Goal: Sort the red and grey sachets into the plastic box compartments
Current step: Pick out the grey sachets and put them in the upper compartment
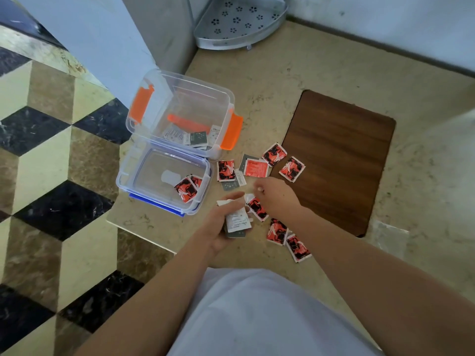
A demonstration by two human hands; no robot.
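**Sachets on the counter, two boxes, two busy hands**

The person stands at a beige stone counter (321, 73) and looks down at it. The left hand (221, 227) is palm up, with its fingers curled round a small stack of grey and white sachets (237, 222). I cannot count how many are in the stack, because they lie on top of each other.

The right hand (277, 195) reaches over to the left, just above a red sachet (257, 209) on the counter. We see only the back of this hand. Its fingertips are hidden, so I cannot tell if it is pinching anything.

More red sachets (277, 231) lie near the person, partly under the right arm. A loose bunch of red and grey sachets (255, 167) lies further away, to the right of the boxes. One grey one is mostly covered by a red one.

On the left sit two clear plastic boxes. The far box with orange clips (231, 109) has grey and white sachets in its near corner. Its see-through walls make the inside blurry. The near box with blue clips (123, 176) has red sachets in its right corner.

A dark wooden board (341, 155) lies on the right. A white rack with flower-shaped holes (239, 21) is far away, cut off at the top. A white shirt (257, 317) fills the bottom.
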